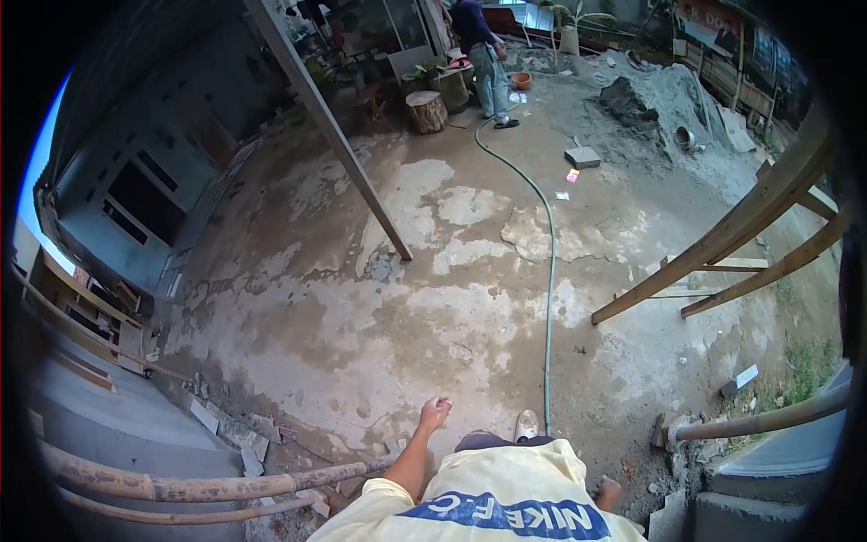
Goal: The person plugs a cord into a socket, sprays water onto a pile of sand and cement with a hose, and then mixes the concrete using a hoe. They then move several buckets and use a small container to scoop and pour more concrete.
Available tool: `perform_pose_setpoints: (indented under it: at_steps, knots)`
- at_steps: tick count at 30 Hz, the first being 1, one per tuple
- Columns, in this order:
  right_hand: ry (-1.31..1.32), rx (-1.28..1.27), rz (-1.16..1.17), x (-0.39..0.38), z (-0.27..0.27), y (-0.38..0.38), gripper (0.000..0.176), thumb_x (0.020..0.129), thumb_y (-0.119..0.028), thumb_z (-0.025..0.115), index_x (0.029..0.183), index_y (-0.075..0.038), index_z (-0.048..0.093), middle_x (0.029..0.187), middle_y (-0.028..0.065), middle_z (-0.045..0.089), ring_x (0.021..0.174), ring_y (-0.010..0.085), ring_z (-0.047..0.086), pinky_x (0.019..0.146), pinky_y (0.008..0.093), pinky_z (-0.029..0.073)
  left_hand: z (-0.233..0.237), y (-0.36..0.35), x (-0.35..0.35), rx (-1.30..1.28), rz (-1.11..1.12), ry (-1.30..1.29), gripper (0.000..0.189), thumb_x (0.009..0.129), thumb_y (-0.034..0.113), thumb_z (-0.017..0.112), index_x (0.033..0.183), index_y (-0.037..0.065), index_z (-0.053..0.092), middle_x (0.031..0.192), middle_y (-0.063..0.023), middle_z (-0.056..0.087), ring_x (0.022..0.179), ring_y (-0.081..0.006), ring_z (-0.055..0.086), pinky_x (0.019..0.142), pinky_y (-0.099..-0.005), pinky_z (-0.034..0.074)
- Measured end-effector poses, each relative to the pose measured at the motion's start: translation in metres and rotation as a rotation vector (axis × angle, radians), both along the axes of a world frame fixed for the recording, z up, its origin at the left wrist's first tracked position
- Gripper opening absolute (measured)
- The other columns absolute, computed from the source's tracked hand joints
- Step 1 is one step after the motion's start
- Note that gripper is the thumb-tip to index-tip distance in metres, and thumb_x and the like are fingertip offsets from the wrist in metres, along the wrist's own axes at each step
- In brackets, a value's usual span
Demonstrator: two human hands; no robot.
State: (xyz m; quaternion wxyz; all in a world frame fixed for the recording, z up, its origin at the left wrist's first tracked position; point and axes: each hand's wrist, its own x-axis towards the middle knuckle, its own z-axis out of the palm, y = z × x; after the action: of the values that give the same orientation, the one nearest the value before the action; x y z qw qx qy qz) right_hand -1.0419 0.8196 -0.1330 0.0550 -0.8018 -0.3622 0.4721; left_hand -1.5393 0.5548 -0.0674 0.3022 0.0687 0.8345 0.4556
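Note:
My left hand [436,414] hangs in front of my body, over the patchy concrete floor [361,334]. Its fingers are curled in, and no object shows in it. Low at my right side, my right hand [608,493] is partly cut off by my pale yellow shirt [506,479]; its fingers are too small and hidden to read. A green hose [549,298] runs along the ground just right of my shoe [526,423], touching neither hand.
A person [488,63] stands at the hose's far end. A slanted post [330,135] rises ahead; wooden supports [713,244] lean at right. Bamboo poles [217,486] flank me at lower left. A block [582,157], tree stump [426,112] and sand pile [664,99] lie farther off.

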Motion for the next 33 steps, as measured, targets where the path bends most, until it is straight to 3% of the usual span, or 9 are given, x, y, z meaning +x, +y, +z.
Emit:
perform_pose_setpoints:
  at_steps: [3, 6, 8, 12, 15, 19, 24, 29, 33]
  knots:
    - [0.31, 0.426, 0.435, -0.171, -0.004, 0.147, 0.03, 0.083, -0.025, 0.062, 0.101, -0.001, 0.063, 0.078, 0.0081, 0.063, 0.058, 0.0164, 0.06, 0.048, 0.0297, 0.05, -0.012, -0.032, -0.013, -0.273, 0.116, -0.2, 0.038, 0.079, 0.031, 0.065, 0.108, 0.007, 0.064, 0.075, -0.0092, 0.067, 0.056, -0.0163, 0.061, 0.055, -0.031, 0.049]
    - [0.599, 0.565, 0.61, -0.352, 0.122, 0.235, 0.037, 0.085, -0.022, 0.063, 0.11, 0.005, 0.06, 0.093, 0.014, 0.066, 0.081, 0.0197, 0.064, 0.067, 0.0295, 0.054, -0.062, -0.079, -0.027, -0.419, 0.376, -0.519, 0.033, 0.084, 0.034, 0.054, 0.102, 0.008, 0.064, 0.085, -0.0056, 0.066, 0.073, -0.0192, 0.064, 0.056, -0.0362, 0.049]
    - [0.559, 0.747, 0.822, -0.434, 0.154, 0.283, 0.037, 0.085, -0.024, 0.063, 0.109, 0.004, 0.061, 0.094, 0.0161, 0.067, 0.084, 0.0219, 0.065, 0.073, 0.0316, 0.052, -0.083, -0.088, -0.052, -0.627, -0.146, -0.344, 0.03, 0.084, 0.032, 0.051, 0.094, 0.007, 0.066, 0.079, -0.0065, 0.065, 0.07, -0.0209, 0.063, 0.058, -0.0358, 0.049]
    - [0.564, 0.756, 0.83, -0.543, 0.194, 0.34, 0.036, 0.084, -0.024, 0.064, 0.109, 0.002, 0.062, 0.095, 0.0176, 0.067, 0.086, 0.0241, 0.065, 0.077, 0.033, 0.05, -0.08, -0.01, -0.111, -0.604, -0.264, -0.289, 0.03, 0.082, 0.03, 0.058, 0.1, 0.007, 0.063, 0.09, -0.0077, 0.063, 0.078, -0.0215, 0.063, 0.061, -0.0373, 0.051]
    - [0.435, 0.646, 0.836, -0.567, 0.147, 0.377, 0.036, 0.081, -0.024, 0.065, 0.108, 0.0, 0.063, 0.097, 0.0182, 0.067, 0.087, 0.0259, 0.066, 0.077, 0.0334, 0.051, -0.05, 0.077, -0.181, -0.451, -0.193, -0.229, 0.033, 0.08, 0.029, 0.064, 0.104, 0.007, 0.062, 0.098, -0.0086, 0.062, 0.083, -0.022, 0.064, 0.064, -0.0384, 0.052]
    - [0.17, 0.432, 0.775, -0.533, 0.1, 0.409, 0.035, 0.079, -0.023, 0.066, 0.103, 0.001, 0.065, 0.089, 0.017, 0.068, 0.078, 0.0239, 0.066, 0.07, 0.0327, 0.052, 0.017, 0.249, -0.317, -0.013, 0.441, -0.343, 0.026, 0.082, 0.027, 0.065, 0.103, 0.011, 0.061, 0.086, -0.0012, 0.063, 0.065, -0.0176, 0.062, 0.049, -0.0322, 0.048]
    - [0.206, 0.255, 0.302, -0.486, 0.078, 0.443, 0.028, 0.081, -0.019, 0.064, 0.098, 0.003, 0.064, 0.077, 0.0132, 0.065, 0.058, 0.0205, 0.063, 0.049, 0.0292, 0.049, 0.108, 0.447, -0.47, 0.02, 0.155, -0.064, 0.033, 0.085, 0.028, 0.062, 0.111, 0.007, 0.06, 0.091, -0.0036, 0.065, 0.074, -0.0144, 0.064, 0.059, -0.0292, 0.05]
    - [0.315, 0.135, -0.166, -0.473, 0.05, 0.467, 0.028, 0.081, -0.018, 0.061, 0.1, 0.002, 0.063, 0.078, 0.0135, 0.065, 0.059, 0.0219, 0.063, 0.053, 0.0311, 0.049, 0.104, 0.605, -0.566, -0.002, -0.253, 0.393, 0.037, 0.087, 0.024, 0.06, 0.114, -0.002, 0.057, 0.088, -0.008, 0.065, 0.08, -0.016, 0.063, 0.071, -0.0272, 0.05]
    - [0.303, 0.232, -0.233, -0.497, 0.032, 0.53, 0.013, 0.076, -0.004, 0.051, 0.08, 0.004, 0.061, 0.07, 0.011, 0.061, 0.049, 0.0167, 0.058, 0.04, 0.03, 0.046, 0.096, 0.712, -0.58, 0.107, -0.195, 0.247, 0.036, 0.088, 0.023, 0.059, 0.113, -0.003, 0.057, 0.094, -0.0111, 0.065, 0.081, -0.0144, 0.061, 0.073, -0.029, 0.051]
